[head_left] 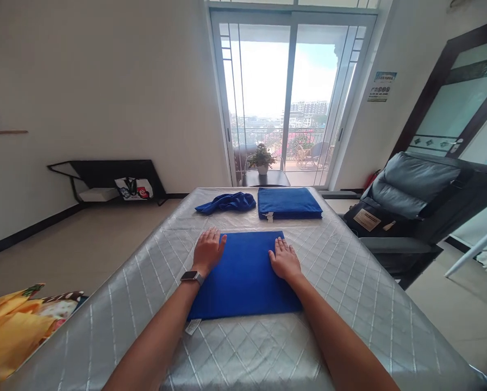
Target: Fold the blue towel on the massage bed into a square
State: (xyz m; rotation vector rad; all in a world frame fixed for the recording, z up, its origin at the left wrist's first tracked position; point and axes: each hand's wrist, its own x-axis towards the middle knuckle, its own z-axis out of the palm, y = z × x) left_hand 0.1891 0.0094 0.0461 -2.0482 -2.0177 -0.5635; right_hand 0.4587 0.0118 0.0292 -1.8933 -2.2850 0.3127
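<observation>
Room: pale wall (125, 92) to the left, glazed sliding door (290, 81) well beyond the fingers. Counter (357, 309), topped in silver quilting, extends around both hands. Dark armchair (418, 184) stands off its right edge, well right of the fingers; yellow fabric (15, 331) lies low left, nearer the wearer. Flat blue cloth (247, 279) lies under and between the hands. Folded blue stack (290, 201) sits ahead of the right fingers, crumpled blue cloth (229, 203) ahead of the left. Left hand (206, 252) and right hand (285, 259): fingers straight, palms down at the cloth's side edges, gripping nothing. Clearance: wide quilted margins outward of both hands; ahead, a narrow strip before the stack. White tag (193, 326) protrudes at the near-left corner, back from the left fingers.
</observation>
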